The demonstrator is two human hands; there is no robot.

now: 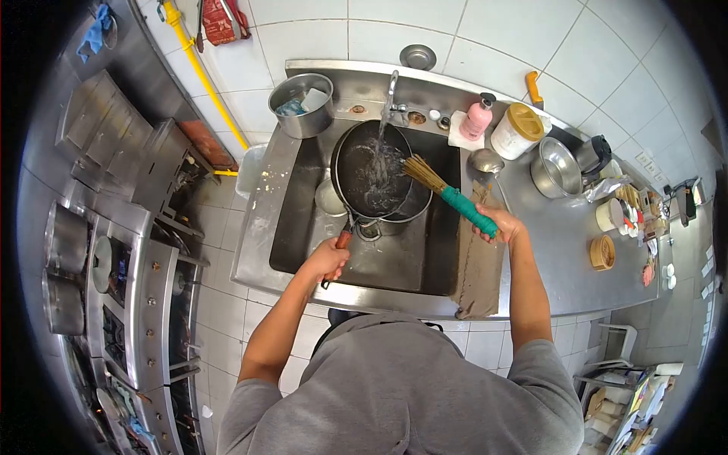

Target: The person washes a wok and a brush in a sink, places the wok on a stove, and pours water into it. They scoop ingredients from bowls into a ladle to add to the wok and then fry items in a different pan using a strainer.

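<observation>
My left hand (327,259) is closed round the reddish-brown handle of a dark wok (356,171), which is tilted in the steel sink (394,258). Water runs from the faucet (390,95) into the wok and splashes there. In my right hand (497,224) is the green-wrapped grip of a bamboo brush (459,202); its bristles are at the wok's right rim. Another dark pan (417,203) lies partly hidden under the wok. A pale bowl (328,199) shows beside it in the sink.
A steel pot (303,121) stands at the sink's back left corner. Behind on the right are a pink soap bottle (477,117), a yellow-lidded tub (518,130), a ladle (486,161) and a steel bowl (556,168). Wet cardboard (481,273) lies right of the sink. A stove (125,303) is far left.
</observation>
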